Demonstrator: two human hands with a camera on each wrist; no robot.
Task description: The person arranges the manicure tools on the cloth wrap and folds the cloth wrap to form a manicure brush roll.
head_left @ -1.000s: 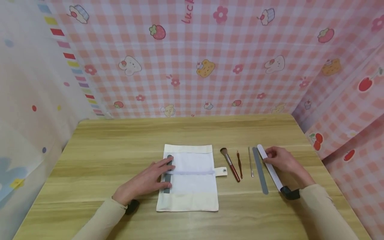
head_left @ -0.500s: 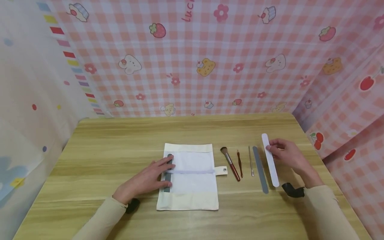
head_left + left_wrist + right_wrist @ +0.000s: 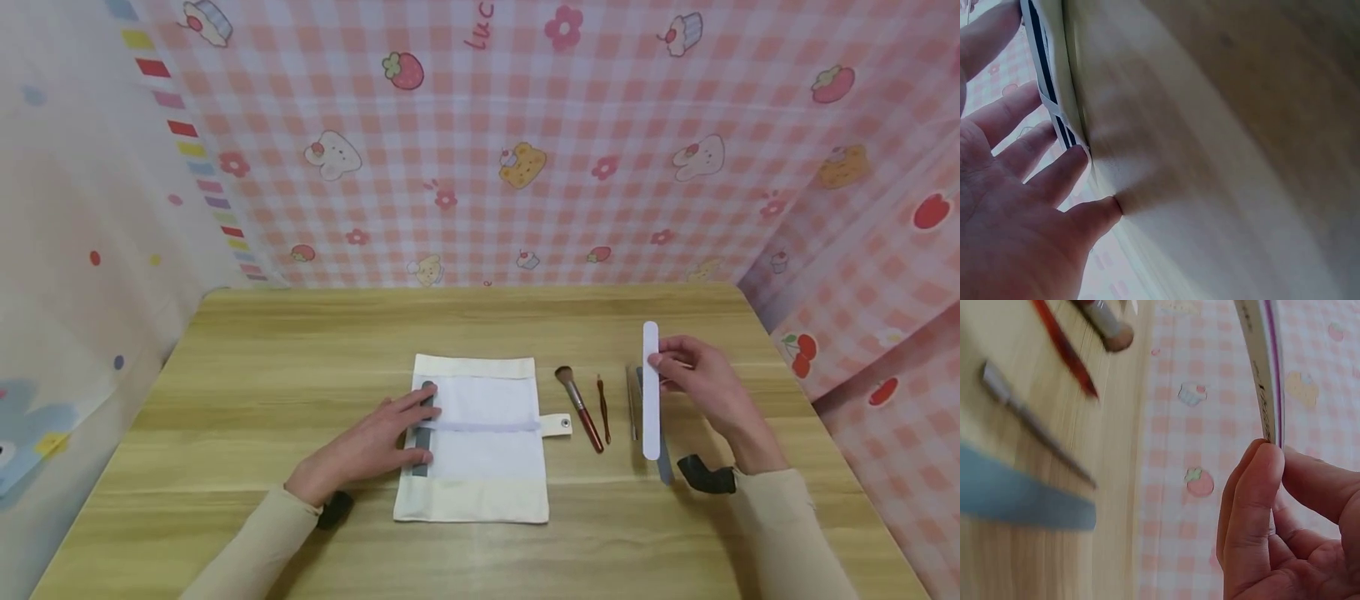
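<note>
A white file point(image 3: 650, 417) is pinched between the thumb and fingers of the right hand point(image 3: 697, 379), above the counter point(image 3: 300, 350) and partly in front of the grey file point(image 3: 665, 471) and the metal tool point(image 3: 632, 408). It is gripped by one edge towards its far end, so the near end is left unsupported; a light but firm pinch seems best, with the wrist turned slowly so that neither neighbour is knocked. By the left hand point(image 3: 367, 446), nothing is gripped: its fingers are spread, fairly straight, over the dark strip point(image 3: 421, 462) that is held under the elastic band point(image 3: 480, 427) of the cream pouch point(image 3: 487, 500). Even pressure there should be enough to stop the cloth from being dragged or rucked; if the band is pulled, the strip could be shifted.

The counter is finished in pale wood grain, and the pouch is laid flat on it, its snap tab point(image 3: 557, 425) pointed towards the brush point(image 3: 579, 408) and the slim brown tool point(image 3: 603, 408). Behind, the wall is covered by a pink checked cloth point(image 3: 480, 108) printed with strawberries, cupcakes and bears; at the left side, a paler cloth point(image 3: 60, 208) with dots is hung
</note>
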